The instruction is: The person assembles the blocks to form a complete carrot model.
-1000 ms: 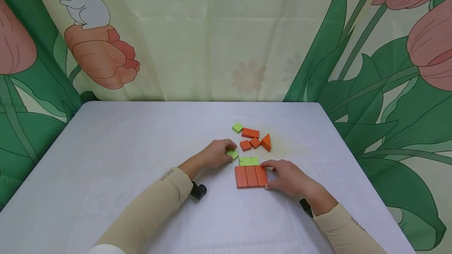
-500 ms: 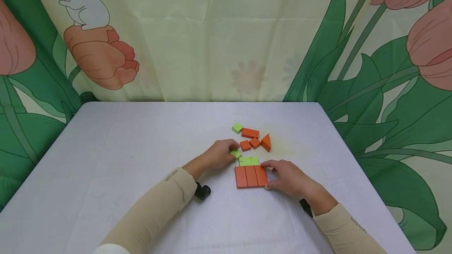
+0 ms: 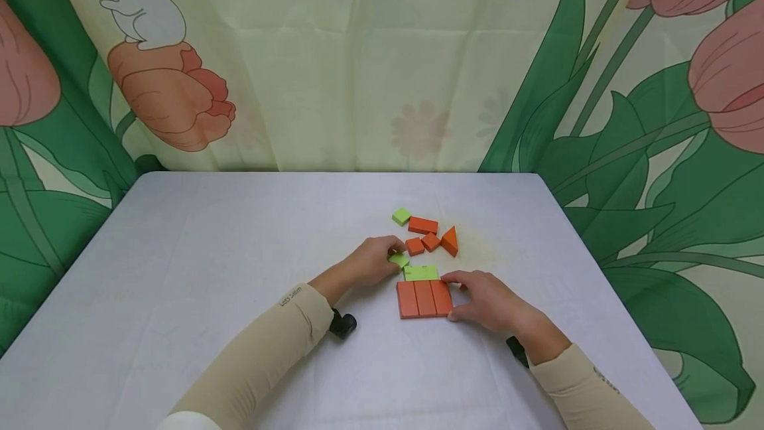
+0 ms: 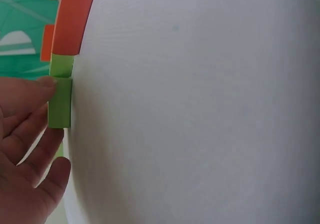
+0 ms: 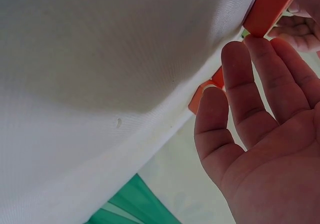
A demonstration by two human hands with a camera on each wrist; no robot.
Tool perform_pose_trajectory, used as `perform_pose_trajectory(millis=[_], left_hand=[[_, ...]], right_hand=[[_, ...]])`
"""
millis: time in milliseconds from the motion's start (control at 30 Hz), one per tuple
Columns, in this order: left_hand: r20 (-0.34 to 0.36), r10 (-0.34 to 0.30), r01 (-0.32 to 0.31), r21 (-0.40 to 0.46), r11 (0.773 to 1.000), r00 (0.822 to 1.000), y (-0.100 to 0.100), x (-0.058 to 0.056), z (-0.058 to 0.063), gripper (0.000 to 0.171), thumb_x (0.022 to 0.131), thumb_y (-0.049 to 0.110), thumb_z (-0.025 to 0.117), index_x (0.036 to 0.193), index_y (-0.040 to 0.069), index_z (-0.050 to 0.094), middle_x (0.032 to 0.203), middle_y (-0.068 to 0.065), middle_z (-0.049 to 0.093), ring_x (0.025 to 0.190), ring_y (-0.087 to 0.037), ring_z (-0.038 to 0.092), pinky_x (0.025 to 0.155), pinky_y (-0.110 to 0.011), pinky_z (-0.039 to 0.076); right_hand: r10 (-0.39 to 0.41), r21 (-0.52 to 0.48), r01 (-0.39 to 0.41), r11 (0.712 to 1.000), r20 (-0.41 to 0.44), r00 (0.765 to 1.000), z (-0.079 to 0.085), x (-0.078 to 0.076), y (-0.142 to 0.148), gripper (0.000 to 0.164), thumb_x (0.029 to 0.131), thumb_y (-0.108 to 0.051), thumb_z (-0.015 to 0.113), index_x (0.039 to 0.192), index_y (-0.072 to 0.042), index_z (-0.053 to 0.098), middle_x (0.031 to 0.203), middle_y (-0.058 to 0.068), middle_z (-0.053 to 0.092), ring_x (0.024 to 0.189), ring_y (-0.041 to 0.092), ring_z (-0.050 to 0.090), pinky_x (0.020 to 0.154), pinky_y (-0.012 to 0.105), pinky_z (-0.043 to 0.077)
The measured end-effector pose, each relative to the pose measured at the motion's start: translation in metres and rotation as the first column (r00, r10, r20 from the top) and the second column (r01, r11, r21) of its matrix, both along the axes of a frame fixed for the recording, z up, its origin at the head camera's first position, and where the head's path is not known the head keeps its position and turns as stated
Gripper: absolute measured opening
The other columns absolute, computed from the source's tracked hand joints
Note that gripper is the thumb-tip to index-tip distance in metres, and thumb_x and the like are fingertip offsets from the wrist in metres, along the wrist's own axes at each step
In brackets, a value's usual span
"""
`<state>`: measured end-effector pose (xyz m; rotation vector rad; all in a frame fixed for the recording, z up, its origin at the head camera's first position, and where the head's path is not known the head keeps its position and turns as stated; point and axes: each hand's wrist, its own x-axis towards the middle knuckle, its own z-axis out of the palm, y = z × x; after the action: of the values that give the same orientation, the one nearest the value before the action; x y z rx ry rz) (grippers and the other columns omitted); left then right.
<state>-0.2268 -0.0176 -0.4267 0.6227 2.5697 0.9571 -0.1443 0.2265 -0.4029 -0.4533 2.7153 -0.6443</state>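
In the head view my left hand pinches a small green block on the table. The left wrist view shows that block between thumb and fingers, its end against another green piece. This is a flat green rectangular block, lying along the far side of three orange-red rectangular blocks set side by side. At the right end of that row, my right hand holds the outermost block, index finger at its far corner and thumb at its near corner. Part of the pinched block is hidden by fingers.
Just beyond lie loose pieces: a green block, an orange-red rectangular block, two small orange-red blocks and an orange triangular block. A white cloth covers the table; a printed curtain hangs behind.
My left hand has slid the small green block a little to the right, up to the corner of the green rectangular block. My right hand and the row stay put.
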Motion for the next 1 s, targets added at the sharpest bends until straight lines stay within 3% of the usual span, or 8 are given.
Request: perform_pose_trajectory(millis=[267, 467, 667, 900, 1000], left_hand=[[-0.044, 0.004, -0.005, -0.04, 0.999, 0.999, -0.007, 0.008, 0.009, 0.049, 0.09, 0.014, 0.075, 0.136, 0.009, 0.059, 0.135, -0.007, 0.059, 0.13, -0.028, 0.048, 0.107, -0.042, 0.041], [-0.094, -0.023, 0.011, -0.125, 0.992, 0.995, -0.015, 0.026, 0.007, 0.056, 0.084, 0.026, 0.083, 0.133, 0.01, 0.061, 0.129, -0.003, 0.061, 0.126, -0.028, 0.048, 0.103, -0.045, 0.042], [-0.15, -0.038, 0.018, -0.127, 0.992, 0.988, -0.01, 0.039, 0.003, 0.063, 0.082, 0.034, 0.084, 0.135, 0.009, 0.06, 0.129, -0.001, 0.061, 0.125, -0.026, 0.048, 0.102, -0.046, 0.041], [-0.117, -0.005, -0.016, -0.177, 0.984, 0.993, -0.003, 0.045, 0.001, 0.07, 0.084, 0.04, 0.081, 0.142, 0.012, 0.054, 0.134, -0.002, 0.058, 0.127, -0.025, 0.045, 0.103, -0.044, 0.04], [-0.136, -0.011, -0.017, -0.203, 0.979, 0.991, -0.002, 0.046, 0.001, 0.071, 0.084, 0.042, 0.08, 0.143, 0.012, 0.052, 0.137, -0.002, 0.056, 0.129, -0.025, 0.044, 0.103, -0.045, 0.039]], right_hand=[[-0.009, 0.009, 0.009, 1.0, -0.005, 1.0, -0.001, -0.001, -0.002, 0.062, 0.081, -0.02, 0.084, 0.137, -0.01, 0.06, 0.117, 0.001, 0.063, 0.104, 0.022, 0.057, 0.089, 0.045, 0.049], [-0.024, 0.001, 0.024, 1.0, 0.005, 1.0, -0.001, 0.0, -0.002, 0.062, 0.081, -0.02, 0.084, 0.137, -0.011, 0.06, 0.117, 0.002, 0.063, 0.105, 0.022, 0.056, 0.088, 0.045, 0.049], [-0.022, 0.004, 0.022, 1.0, -0.005, 1.0, -0.003, -0.001, 0.0, 0.062, 0.081, -0.021, 0.085, 0.137, -0.012, 0.06, 0.117, 0.001, 0.062, 0.104, 0.021, 0.055, 0.088, 0.044, 0.049], [-0.014, -0.007, 0.014, 1.0, 0.0, 1.0, -0.006, -0.001, 0.0, 0.062, 0.082, -0.02, 0.084, 0.138, -0.011, 0.06, 0.119, 0.001, 0.062, 0.105, 0.022, 0.055, 0.088, 0.044, 0.049], [-0.014, -0.01, 0.013, 1.0, -0.004, 1.0, -0.006, -0.002, 0.0, 0.062, 0.081, -0.02, 0.084, 0.137, -0.011, 0.059, 0.12, 0.001, 0.062, 0.104, 0.022, 0.056, 0.088, 0.044, 0.049]])
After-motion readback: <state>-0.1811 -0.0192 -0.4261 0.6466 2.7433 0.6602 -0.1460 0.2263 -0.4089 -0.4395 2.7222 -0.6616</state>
